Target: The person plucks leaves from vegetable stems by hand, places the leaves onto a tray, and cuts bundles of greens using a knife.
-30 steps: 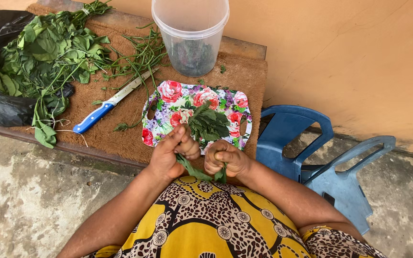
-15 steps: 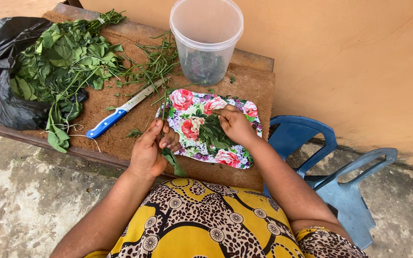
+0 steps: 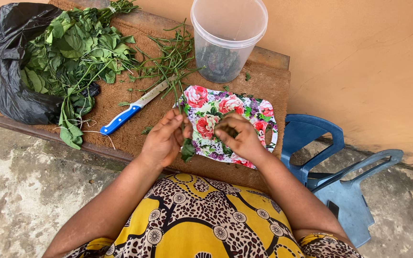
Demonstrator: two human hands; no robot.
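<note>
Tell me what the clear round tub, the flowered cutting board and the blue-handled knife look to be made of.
The clear round tub looks like thin translucent plastic: dark greens show through its wall. The flowered cutting board seems smooth printed plastic, with a cut-out grip. The blue-handled knife has a pale, probably steel blade and a glossy handle, likely plastic.

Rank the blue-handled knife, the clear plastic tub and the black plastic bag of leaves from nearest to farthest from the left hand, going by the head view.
1. Blue-handled knife: just up and left of the left hand, on the brown mat.
2. Clear plastic tub: farther up and to the right, at the back edge.
3. Black plastic bag: far left end of the bench, under the leaves.
</note>
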